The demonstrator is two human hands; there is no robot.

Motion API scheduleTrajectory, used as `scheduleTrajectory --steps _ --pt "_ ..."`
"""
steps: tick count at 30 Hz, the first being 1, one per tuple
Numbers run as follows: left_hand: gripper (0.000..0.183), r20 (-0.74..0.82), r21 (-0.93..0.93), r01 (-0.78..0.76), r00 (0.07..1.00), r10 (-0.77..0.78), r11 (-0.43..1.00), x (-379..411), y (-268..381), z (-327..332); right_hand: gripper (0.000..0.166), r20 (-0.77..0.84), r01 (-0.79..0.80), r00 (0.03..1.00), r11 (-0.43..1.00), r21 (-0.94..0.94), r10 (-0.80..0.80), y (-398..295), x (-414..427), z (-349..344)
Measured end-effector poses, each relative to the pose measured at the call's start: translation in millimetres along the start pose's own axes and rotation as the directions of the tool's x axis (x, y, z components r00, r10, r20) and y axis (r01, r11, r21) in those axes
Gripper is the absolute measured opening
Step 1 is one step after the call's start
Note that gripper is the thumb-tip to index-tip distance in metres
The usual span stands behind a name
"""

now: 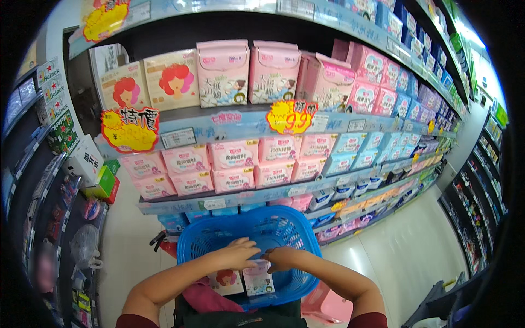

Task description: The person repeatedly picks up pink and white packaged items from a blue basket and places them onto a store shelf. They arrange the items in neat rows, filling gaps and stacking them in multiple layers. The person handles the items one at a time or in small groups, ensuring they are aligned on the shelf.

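Observation:
A blue plastic shopping basket (305,229) with slotted sides is directly in front of me. Inside its near part lie a cream packet (225,281) with a red-haired figure and, beside it, a pink-and-white packet (258,282) of what look like sanitary pads. My left hand (239,252) hovers over the basket, fingers apart, with its thumb close to the upper end of the pink-and-white packet. Across from it, my right hand (283,258) curves down at that packet's upper right corner; whether the fingertips touch it is unclear. Neither hand appears to grip anything.
Shelves (246,197) of pink and blue pad packets face me, with yellow price signs (292,117). Beneath the basket's right side stands a pink plastic stool (328,303). Another shelf unit (61,229) runs along the left, near stacked cartons (86,160). Tiled floor (393,246) extends right.

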State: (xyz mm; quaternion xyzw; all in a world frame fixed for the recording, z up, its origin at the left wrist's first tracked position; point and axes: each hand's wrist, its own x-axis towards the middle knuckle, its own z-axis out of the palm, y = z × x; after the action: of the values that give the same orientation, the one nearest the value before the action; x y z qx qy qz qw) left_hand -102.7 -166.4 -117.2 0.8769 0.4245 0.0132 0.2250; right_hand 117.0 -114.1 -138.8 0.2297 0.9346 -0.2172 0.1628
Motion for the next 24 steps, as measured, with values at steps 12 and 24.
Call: scheduleTrajectory --steps 12,24 --pt "0.067 -0.803 0.462 0.177 0.499 0.325 0.869 -56.5 70.7 -306.6 0.037 -0.833 0.127 0.291 0.882 -0.454 -0.471 -95.7 -76.6 -316.3" --pt "0.06 -0.844 0.475 0.503 0.493 0.211 0.722 -36.1 18.5 -386.2 0.055 -0.863 -0.414 0.274 0.758 -0.505 -0.425 -88.8 -21.5 -419.4"
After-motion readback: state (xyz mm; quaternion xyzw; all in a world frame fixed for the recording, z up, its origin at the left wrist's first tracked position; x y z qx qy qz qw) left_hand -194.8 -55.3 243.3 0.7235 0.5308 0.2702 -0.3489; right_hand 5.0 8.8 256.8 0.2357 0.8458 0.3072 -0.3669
